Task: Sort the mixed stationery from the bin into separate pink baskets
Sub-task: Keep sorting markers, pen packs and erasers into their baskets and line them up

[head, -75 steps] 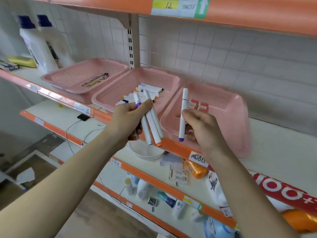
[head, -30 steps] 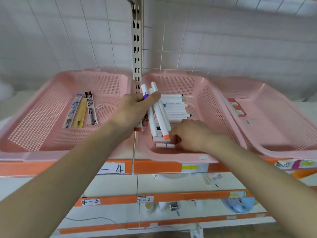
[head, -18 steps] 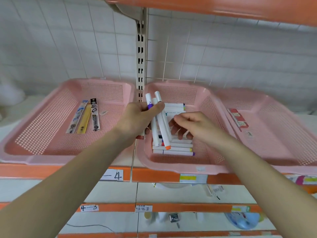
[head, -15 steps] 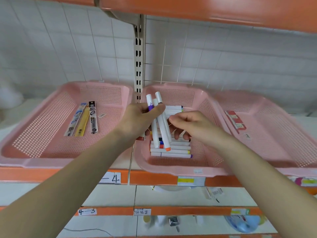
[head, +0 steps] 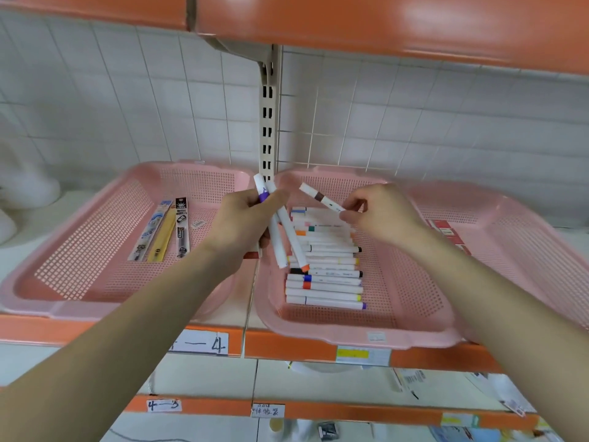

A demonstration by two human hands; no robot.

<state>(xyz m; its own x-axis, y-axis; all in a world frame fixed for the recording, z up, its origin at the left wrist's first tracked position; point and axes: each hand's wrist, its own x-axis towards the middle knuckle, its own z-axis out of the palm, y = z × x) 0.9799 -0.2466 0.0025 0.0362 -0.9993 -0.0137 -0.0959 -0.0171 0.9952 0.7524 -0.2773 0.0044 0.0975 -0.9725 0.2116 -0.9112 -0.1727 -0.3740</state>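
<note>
Three pink baskets stand side by side on the orange-edged shelf. My left hand [head: 247,223] grips two white markers [head: 287,234] over the gap between the left basket [head: 95,237] and the middle basket [head: 404,282]. My right hand [head: 379,215] pinches a single white marker with a brown band [head: 320,197] above the middle basket. Several white markers [head: 325,279] lie stacked in a row in that basket. The left basket holds three packaged pen refills [head: 167,231]. The right basket [head: 522,237] holds small red packets [head: 447,231].
An orange upper shelf [head: 382,23] hangs close overhead. A slotted metal upright [head: 267,122] runs down the tiled wall between the baskets. White bottles [head: 25,186] stand at the far left. Lower shelves below carry labels and small goods.
My right hand has taken one marker from the bundle in my left hand and drawn it to the right. My left hand now holds two markers instead of three.
</note>
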